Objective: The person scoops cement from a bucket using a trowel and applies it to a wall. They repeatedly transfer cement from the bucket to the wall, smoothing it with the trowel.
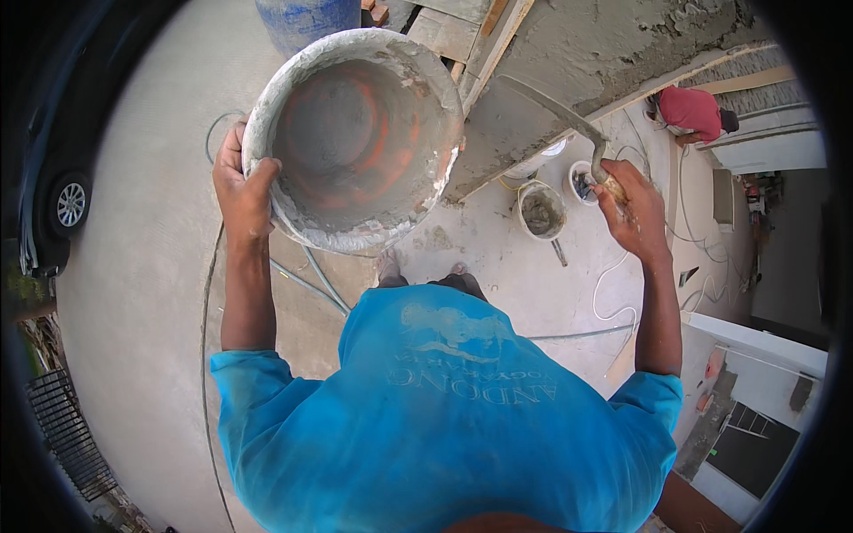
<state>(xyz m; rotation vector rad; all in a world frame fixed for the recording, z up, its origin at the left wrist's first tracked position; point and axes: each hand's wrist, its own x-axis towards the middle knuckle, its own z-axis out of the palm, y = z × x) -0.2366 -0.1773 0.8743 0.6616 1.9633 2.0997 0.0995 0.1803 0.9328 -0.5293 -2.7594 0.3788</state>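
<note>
My left hand (245, 182) grips the rim of a big round tub (306, 233), thumb over the edge and fingers outside. The tub tilts toward me; wet grey mortar coats its inside, with orange streaks, and its rim is crusted white-grey. On the right, my right hand (633, 209) is closed round the handle of a trowel (597, 153) with a bent metal neck. Its grey, mortar-covered blade reaches left over a mortar-smeared board (502, 147), and I cannot tell whether it touches. Wet mortar (613, 49) lies spread beyond, framed by a wooden batten (684, 78).
Below the board stand a bucket of mortar (540, 213) and a smaller white bucket (577, 188). A blue drum (306, 22) is at the far left. Hoses (306, 282) and cables cross the floor. A person in a red shirt (691, 114) bends at the right; a dark car (62, 160) stands left.
</note>
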